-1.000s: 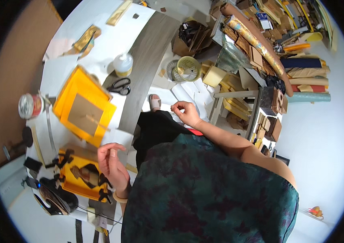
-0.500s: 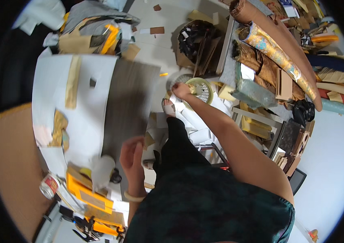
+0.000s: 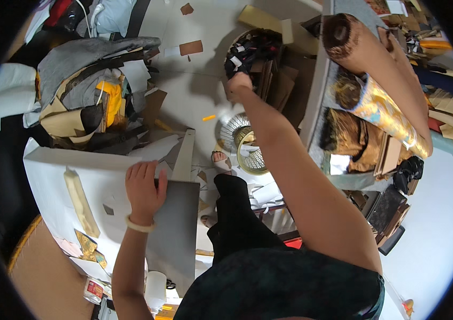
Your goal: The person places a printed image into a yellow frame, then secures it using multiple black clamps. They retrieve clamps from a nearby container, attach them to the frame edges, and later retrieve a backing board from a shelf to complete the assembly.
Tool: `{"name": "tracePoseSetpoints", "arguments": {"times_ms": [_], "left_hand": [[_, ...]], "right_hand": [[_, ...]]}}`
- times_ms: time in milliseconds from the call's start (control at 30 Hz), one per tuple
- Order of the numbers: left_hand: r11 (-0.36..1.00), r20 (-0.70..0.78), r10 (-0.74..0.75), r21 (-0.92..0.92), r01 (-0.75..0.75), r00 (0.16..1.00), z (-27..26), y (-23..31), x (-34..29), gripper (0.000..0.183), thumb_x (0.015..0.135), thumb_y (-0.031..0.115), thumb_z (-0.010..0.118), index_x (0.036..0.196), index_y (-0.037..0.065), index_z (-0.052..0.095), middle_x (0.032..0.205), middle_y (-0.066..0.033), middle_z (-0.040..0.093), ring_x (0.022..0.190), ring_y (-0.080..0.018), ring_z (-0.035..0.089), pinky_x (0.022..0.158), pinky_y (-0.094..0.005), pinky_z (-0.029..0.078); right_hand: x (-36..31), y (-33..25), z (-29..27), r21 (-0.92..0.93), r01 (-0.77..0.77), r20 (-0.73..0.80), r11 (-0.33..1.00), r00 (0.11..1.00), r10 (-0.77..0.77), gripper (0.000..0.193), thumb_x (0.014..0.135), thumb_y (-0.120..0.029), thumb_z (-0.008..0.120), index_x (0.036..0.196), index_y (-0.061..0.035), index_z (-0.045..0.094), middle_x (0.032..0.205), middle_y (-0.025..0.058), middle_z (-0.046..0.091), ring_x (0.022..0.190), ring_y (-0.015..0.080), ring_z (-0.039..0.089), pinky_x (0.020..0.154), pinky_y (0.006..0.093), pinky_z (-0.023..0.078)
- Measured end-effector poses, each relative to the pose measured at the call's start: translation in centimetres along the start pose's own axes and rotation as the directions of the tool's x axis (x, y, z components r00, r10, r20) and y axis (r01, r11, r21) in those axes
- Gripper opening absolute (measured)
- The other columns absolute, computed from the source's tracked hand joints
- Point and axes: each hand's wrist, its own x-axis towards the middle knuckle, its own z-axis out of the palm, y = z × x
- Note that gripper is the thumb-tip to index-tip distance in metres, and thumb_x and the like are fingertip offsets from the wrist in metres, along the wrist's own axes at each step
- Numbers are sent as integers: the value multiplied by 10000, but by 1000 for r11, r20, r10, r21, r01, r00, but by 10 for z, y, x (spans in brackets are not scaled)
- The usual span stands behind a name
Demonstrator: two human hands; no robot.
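The black bundle (image 3: 253,48) sits directly ahead of the right hand's fingers, packed against brown cardboard pieces (image 3: 281,88) that lean on edge just to their right. The right hand (image 3: 240,85) is stretched out to the near side of this bundle, its fingers bent and partly lost against the dark material, so I cannot tell whether they grip any of it.

The left hand (image 3: 145,194) lies palm down at the far edge of the tabletop (image 3: 172,234), its fingers extended and holding nothing, the thumb set apart on the right.

Nearer the body than the right fingers is an openwork wire basket (image 3: 252,161), with a sandalled foot (image 3: 219,157) to its left. An orange piece (image 3: 209,118) lies on the floor to the lower left of those fingers, and a brown scrap (image 3: 191,48) farther off to their upper left. Well to their right lie a thick brown roll (image 3: 384,80) and a gold patterned roll (image 3: 389,114).

Beyond the left fingers, to their upper left, is a heap of cloth and scraps (image 3: 93,58). Behind them on the tabletop are a pale yellowish strip (image 3: 81,202), a small dark piece (image 3: 108,209) and, nearer the body, a white container (image 3: 155,288).
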Motion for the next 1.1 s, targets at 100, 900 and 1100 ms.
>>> {"name": "tracePoseSetpoints", "arguments": {"times_ms": [100,900,1100], "left_hand": [[999,24,34,41,-35,999,-6,2,8,230,878,201,632,986,-1,645,907,-141,656,889,-351,602,837,-441,450],[998,268,-11,59,-6,963,0,0,35,224,950,176,569,888,-18,663,837,-150,670,740,-319,648,676,-446,513],[997,319,-51,79,27,946,-1,4,38,278,995,227,527,926,-11,654,855,-160,670,758,-336,645,673,-456,493]], "right_hand": [[57,3,-3,14,-21,-28,1000,999,21,386,895,-233,647,1239,-59,656,1243,172,671,1127,317,666,905,413,578],[387,69,-63,-83,-134,-185,987,976,117,985,807,-671,696,1430,49,441,1484,215,456,1386,408,409,1044,561,457],[388,43,-43,-334,-231,-440,914,896,66,682,845,-700,646,961,-30,702,895,134,708,764,251,688,663,404,553]]}}
